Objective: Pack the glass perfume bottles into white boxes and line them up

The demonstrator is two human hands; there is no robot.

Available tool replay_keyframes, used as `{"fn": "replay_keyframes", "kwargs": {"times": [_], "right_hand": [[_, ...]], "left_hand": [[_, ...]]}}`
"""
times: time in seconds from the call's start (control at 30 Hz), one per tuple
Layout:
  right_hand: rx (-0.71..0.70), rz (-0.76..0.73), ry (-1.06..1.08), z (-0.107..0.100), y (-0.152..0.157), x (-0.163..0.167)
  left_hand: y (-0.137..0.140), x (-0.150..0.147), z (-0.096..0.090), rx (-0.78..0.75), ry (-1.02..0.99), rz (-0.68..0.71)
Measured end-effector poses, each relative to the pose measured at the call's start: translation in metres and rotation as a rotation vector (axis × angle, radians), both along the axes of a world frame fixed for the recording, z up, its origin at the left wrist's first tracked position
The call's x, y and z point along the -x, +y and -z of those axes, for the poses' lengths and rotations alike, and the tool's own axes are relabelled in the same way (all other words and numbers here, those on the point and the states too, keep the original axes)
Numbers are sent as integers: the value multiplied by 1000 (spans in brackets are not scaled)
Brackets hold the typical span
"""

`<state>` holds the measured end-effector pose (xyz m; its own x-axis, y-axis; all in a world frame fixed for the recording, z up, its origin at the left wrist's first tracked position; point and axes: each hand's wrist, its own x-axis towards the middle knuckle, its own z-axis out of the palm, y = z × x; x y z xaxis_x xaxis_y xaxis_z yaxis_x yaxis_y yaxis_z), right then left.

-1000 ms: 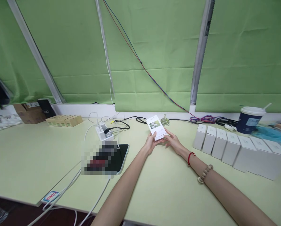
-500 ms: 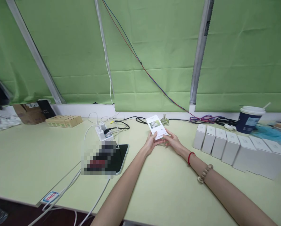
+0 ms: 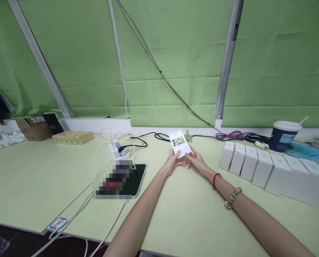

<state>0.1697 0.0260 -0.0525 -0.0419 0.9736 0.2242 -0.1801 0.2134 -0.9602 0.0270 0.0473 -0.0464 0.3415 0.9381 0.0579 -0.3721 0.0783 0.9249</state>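
Between my two hands is a small white box [image 3: 180, 142] with a greenish picture and fine print on its face, tilted back above the table. My left hand [image 3: 172, 161] grips its lower left corner, thumb on the front and fingers beneath. At the lower right corner, my right hand [image 3: 196, 160] closes on it the same way, the fingers behind partly hidden. Just past the box stands a small glass bottle [image 3: 187, 137], its lower part partly covered.
A row of several white boxes [image 3: 263, 167] and a lidded paper cup [image 3: 284, 136] stand on the right. On the left are a power strip [image 3: 118, 150], a tablet [image 3: 139, 180] with a blurred patch, and tan boxes [image 3: 73, 137]. White cables [image 3: 80, 210] cross the table edge.
The white box has shifted slightly right and its thickness shows a little more at the lower edge. Both hands keep hold of it; the right thumb now rests on its front.
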Motion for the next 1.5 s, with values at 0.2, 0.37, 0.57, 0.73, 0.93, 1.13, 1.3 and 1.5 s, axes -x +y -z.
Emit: {"fn": "replay_keyframes", "kwargs": {"times": [0.2,0.37,0.57,0.73,0.93,1.13,1.3,1.5], "right_hand": [[-4,38,-64,1,0,4],[39,73,-85,3,3,5],[-45,12,-168,7,6,4],[-64,25,-185,7,5,5],[-90,50,-186,10,5,8],[-32,118,-146,6,2,9],[-28,126,-182,1,-3,12],[43,148,-99,2,0,8]], "left_hand": [[-2,1,-1,-31,9,46],[-8,-4,-5,-55,63,-11],[-9,-5,-8,-29,27,-22],[-8,-3,-6,-59,22,-5],[-9,-4,-4,-72,-29,-22],[-8,-9,0,-55,-61,-162],[-9,-11,0,-105,51,-228],[-15,-13,-4,-177,230,-132]]}}
